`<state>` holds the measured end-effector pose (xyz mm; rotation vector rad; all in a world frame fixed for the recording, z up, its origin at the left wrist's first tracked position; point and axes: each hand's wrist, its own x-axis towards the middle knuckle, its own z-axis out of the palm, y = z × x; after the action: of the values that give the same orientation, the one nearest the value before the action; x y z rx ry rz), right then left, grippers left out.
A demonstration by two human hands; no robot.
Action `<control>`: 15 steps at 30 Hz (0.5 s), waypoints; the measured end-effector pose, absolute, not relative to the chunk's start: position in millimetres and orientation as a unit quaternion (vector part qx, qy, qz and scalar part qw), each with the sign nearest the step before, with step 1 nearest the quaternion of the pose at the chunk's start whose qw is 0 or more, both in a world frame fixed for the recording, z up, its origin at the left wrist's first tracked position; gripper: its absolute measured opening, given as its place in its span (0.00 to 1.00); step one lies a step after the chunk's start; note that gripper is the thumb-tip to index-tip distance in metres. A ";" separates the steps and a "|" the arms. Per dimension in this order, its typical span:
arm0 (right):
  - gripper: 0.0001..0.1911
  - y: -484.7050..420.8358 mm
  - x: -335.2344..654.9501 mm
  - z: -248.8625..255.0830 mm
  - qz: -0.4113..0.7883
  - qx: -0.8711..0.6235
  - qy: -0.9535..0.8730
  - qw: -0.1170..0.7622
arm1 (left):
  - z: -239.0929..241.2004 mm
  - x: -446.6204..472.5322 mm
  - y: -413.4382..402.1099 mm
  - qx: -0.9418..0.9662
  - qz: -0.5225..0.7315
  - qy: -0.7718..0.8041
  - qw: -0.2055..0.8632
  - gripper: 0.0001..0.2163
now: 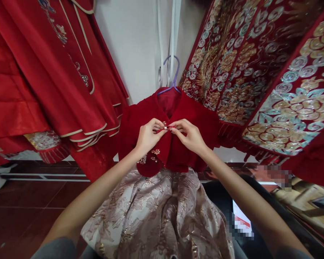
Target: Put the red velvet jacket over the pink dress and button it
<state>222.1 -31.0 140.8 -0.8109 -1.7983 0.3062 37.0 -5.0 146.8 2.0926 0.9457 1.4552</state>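
Note:
A small dark red velvet jacket (175,144) hangs in front of me on a purple hanger (174,73). Below it falls a shiny pinkish-gold brocade skirt (156,212). My left hand (148,136) pinches the left front edge of the jacket at chest height. My right hand (190,136) pinches the right front edge. The fingertips of both hands meet at a small pearl-like button (165,127) on the jacket's closure. Beaded ornaments (155,153) sit on the jacket's lower left front.
Red robes with cream piping (56,82) hang at the left. Dark red garments with gold and teal embroidery (261,72) hang at the right. A white wall (140,43) is behind. Dark reddish floor (24,201) lies at lower left, a black object (224,201) at lower right.

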 end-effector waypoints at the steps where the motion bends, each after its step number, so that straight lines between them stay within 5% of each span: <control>1: 0.10 -32.2 221.7 142.8 0.120 -0.341 -0.762 0.537 | 147.9 36.6 -4.4 0.754 0.520 0.340 0.214 0.07; 15: 0.08 -39.7 215.2 150.2 0.066 -0.330 -0.770 0.542 | 170.4 32.5 -13.8 0.850 0.409 0.309 0.120 0.04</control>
<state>215.2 -39.7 150.2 -0.7840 -1.8282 0.1577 32.5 -13.8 170.4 2.4845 0.9022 1.1967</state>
